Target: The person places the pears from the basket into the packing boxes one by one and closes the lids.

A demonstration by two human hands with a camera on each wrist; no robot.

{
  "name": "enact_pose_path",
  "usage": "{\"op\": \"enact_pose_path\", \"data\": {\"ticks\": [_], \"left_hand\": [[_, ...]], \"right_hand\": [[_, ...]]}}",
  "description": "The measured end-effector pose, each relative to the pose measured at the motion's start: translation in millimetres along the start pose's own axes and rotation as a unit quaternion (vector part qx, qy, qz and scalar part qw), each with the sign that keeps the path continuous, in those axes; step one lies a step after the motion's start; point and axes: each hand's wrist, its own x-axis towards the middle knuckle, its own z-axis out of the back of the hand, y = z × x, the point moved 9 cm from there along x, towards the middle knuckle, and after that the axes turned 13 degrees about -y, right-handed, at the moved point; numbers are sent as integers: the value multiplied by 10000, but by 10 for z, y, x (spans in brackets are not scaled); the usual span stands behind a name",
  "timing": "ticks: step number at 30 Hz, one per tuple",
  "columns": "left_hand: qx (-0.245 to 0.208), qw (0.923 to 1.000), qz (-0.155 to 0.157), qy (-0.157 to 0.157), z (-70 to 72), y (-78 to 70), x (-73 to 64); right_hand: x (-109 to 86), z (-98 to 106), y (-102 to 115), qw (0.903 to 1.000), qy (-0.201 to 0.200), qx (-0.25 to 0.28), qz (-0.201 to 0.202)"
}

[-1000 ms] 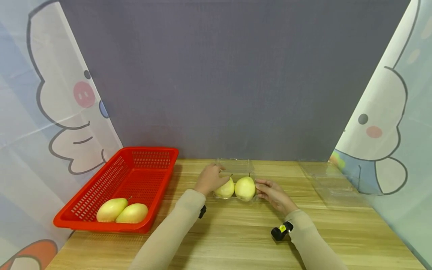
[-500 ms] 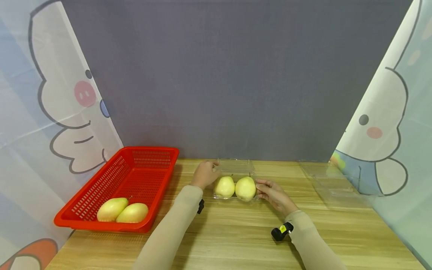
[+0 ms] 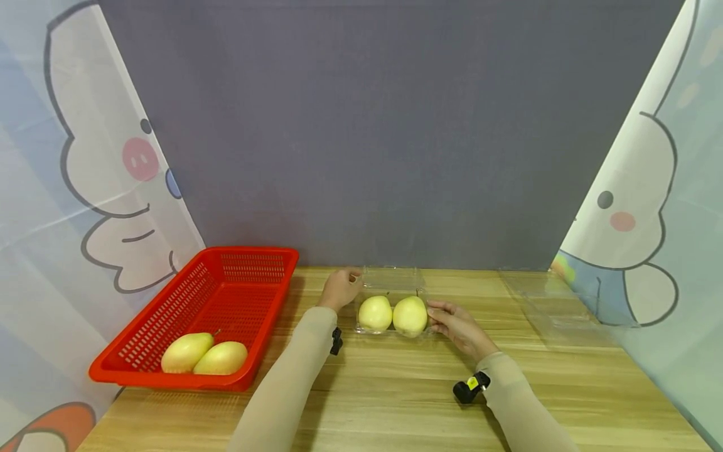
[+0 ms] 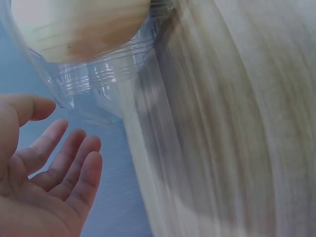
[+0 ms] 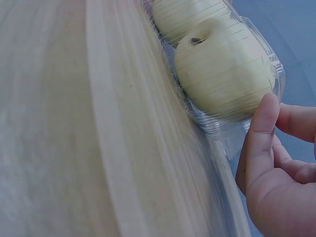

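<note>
The clear clamshell box (image 3: 392, 314) of two pears lies crosswise on the worktop (image 3: 395, 389) between both hands: right hand (image 3: 459, 325) pinches its right end, left hand (image 3: 339, 289), fingers seemingly spread, hovers beside its left rear corner.

Even, soft light is falling from above, leaving faint shadows under the sleeves on the desk (image 3: 395, 389). The head view is staying sharp but bowing at its edges (a wide lens). Both wrist views are smearing the wood grain, with glare glinting on the clear plastic box (image 5: 232, 129).
</note>
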Motion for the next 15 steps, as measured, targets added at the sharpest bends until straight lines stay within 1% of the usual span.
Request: {"op": "enact_pose_path", "data": {"ticks": [7,11,15], "left_hand": [[-344,9983,402,253,-31,106,-31],[-628,9947,686,447,-75,163,-68],[-846,9906,930,545,-117,225,-84]], "right_hand": [[-6,-4,2,10000,22,30,-13],[-12,0,7,10000,11,18,-9],[-6,10,4,10000,-39,43,-18]]}}
